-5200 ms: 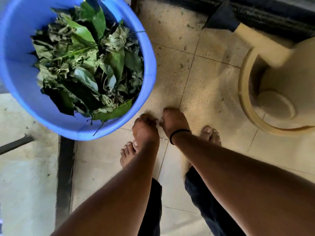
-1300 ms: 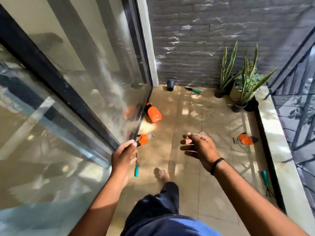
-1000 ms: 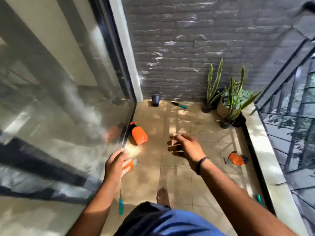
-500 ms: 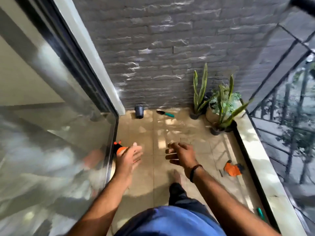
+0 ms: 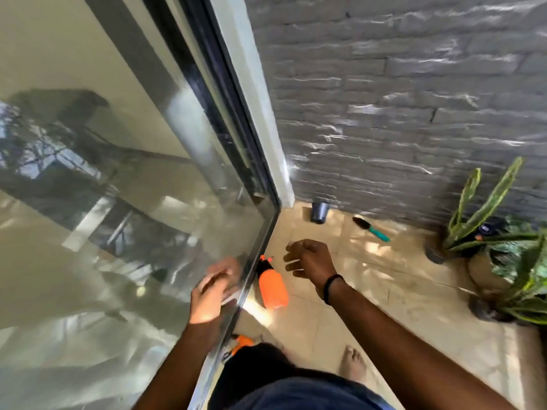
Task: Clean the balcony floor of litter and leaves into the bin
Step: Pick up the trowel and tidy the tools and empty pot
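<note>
Glass door fills the left of view, reflective. My left hand is flat against the glass near its frame, fingers spread, grasping nothing; somewhat blurred. Just right of the frame, an orange sprayer lies on the floor. A second orange item shows by the frame near my knee; cannot tell what it is. My right hand hovers above the floor, fingers loosely curled, empty, black band at the wrist. Farther back: dark pot by the brick wall, then trowel. Plants at far right. Bin not in view; no leaves discernible on the floor.
</note>
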The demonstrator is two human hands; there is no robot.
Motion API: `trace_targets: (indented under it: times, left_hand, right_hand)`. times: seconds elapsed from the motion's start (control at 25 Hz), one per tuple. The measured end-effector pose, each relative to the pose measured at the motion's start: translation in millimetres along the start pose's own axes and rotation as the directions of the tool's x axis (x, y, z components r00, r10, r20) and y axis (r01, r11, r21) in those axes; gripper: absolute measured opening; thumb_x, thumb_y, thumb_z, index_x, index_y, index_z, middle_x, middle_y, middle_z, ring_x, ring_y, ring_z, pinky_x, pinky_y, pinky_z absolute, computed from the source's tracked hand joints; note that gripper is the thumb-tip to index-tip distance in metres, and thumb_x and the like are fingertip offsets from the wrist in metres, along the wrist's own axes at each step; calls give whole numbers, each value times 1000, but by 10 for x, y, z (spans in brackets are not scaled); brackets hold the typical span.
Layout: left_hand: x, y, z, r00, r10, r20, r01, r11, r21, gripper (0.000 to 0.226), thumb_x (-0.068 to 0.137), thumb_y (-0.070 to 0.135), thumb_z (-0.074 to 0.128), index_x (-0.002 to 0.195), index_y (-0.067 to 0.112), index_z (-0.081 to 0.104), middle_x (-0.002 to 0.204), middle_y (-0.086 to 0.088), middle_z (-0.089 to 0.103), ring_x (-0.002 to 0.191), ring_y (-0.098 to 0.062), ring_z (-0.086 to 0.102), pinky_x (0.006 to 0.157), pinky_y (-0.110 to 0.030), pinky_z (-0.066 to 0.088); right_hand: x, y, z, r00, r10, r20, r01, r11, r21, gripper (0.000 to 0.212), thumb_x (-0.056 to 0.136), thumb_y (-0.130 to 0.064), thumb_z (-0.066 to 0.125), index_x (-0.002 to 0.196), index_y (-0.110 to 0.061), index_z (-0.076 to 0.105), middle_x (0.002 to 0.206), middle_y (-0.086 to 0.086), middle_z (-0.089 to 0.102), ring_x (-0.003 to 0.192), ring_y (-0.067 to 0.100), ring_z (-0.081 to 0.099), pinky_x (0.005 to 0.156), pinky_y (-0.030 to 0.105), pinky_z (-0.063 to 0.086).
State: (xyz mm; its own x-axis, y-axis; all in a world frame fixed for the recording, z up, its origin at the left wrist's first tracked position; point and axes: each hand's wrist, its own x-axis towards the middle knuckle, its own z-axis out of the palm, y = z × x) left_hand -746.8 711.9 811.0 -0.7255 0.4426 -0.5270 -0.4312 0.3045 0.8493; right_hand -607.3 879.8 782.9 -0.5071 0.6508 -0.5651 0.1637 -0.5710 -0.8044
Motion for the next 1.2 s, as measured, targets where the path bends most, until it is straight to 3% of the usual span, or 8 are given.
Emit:
trace_targets:
  times: [0.2, 0.36, 0.52, 0.68, 0.92, 0.96, 1.04, 1.2]
  left_hand:
    - [613, 79, -133, 988, -154, 21, 154, 988, -5, 10, 94, 13, 63, 101, 16, 69, 97, -9, 67, 83, -25, 62, 65, -29, 48]
    - [1311, 98, -104, 955, -293, 46, 283, 946, 156, 54, 66, 41, 71, 115, 17, 69, 110, -6, 74, 105, -24, 69, 83, -35, 48]
    - [2107, -342, -51, 894, -438, 98, 388, 863, 323, 29, 78, 36, 74, 103, 22, 72, 109, -8, 71, 96, -19, 65, 68, -29, 41]
    - [3113, -1272, -99, 903, -416, 104, 311, 803, 508, 13, 89, 18, 75, 101, 13, 73, 106, -7, 73, 94, -6, 65, 76, -13, 47]
    - [5189, -3192, 76, 869, -492, 48, 334, 655, 677, 44, 83, 33, 81, 113, 2, 70, 98, -5, 70, 81, -12, 56, 70, -34, 46]
    - [5522, -3422, 130, 905, -426, 10, 300, 655, 693, 54, 78, 39, 84, 109, -4, 69, 88, -7, 69, 77, -16, 57, 67, -38, 46]
    - [6205, -4058, 196, 952, -281, -123, 283, 653, 702, 79, 64, 55, 84, 112, -5, 67, 92, -14, 73, 87, -26, 68, 70, -36, 48]
    - [6922, -4945, 456, 965, -234, -123, 255, 706, 660, 96, 44, 68, 81, 128, 23, 67, 131, -3, 66, 125, -21, 59, 105, -34, 46]
  right_hand:
    - [681, -170, 472, 998, 50, 34, -47, 995, -88, 14, 98, -16, 58, 93, -6, 67, 79, 12, 70, 66, 25, 62, 54, 24, 45]
    - [1181, -141, 761, 994, 107, 22, -101, 979, -175, 18, 98, -20, 58, 95, -6, 68, 82, 11, 71, 68, 26, 64, 59, 28, 47]
    - [1886, 362, 869, 963, 268, -22, -265, 932, -246, 24, 98, -24, 62, 103, -1, 67, 83, 12, 70, 64, 25, 63, 56, 26, 46]
    - [2818, 1406, 926, 878, 458, -138, -477, 860, -181, 31, 95, -33, 65, 100, -2, 65, 88, 18, 69, 67, 26, 62, 53, 26, 54]
    - [4416, 3334, 499, 846, 443, -297, -531, 642, -553, 82, 102, -61, 31, 140, 12, 35, 142, 7, 44, 136, 25, 39, 86, 1, 33]
    - [4566, 3758, 299, 849, 383, -365, -529, 601, -599, 87, 99, -68, 21, 133, 11, 5, 144, 5, 40, 138, 26, 35, 106, 15, 29]
    - [4940, 4700, -265, 857, 350, -379, -516, 560, -648, 70, 96, -54, 22, 151, -11, 18, 142, 7, 43, 137, 33, 39, 113, 47, 32]
    - [5488, 6188, -1195, 818, 276, -505, -572, 486, -660, 45, 90, -35, 56, 132, -19, 45, 130, 10, 57, 120, 32, 55, 97, 49, 50]
